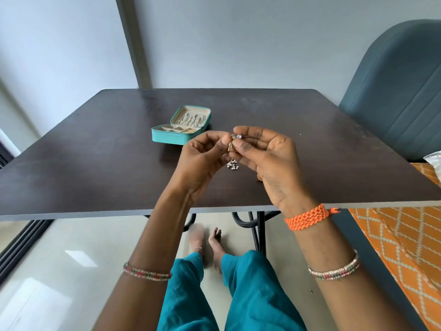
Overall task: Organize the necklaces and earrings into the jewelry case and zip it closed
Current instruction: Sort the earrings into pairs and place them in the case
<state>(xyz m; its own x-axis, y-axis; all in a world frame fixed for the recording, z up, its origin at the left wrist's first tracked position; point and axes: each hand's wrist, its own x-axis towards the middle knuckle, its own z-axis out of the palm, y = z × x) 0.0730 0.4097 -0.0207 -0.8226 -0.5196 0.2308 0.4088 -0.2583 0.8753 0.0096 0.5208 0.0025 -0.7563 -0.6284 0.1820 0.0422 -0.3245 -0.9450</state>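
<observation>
Dark table (95, 163) before grey wall holds open jewelry case (181, 130); left hand (202, 158) and right hand (265, 158) pinch an earring (233, 139).

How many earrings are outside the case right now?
2 visible: one earring pinched between both hands, one beaded earring on the table under them. The hands may hide more.

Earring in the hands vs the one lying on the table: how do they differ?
The held earring is pinched above the table between the left hand and the right hand; the loose earring lies flat, untouched. The held one shows a gold stem and a pale bead; the loose one shows a cluster of small white beads. Both are outside the open jewelry case.
</observation>
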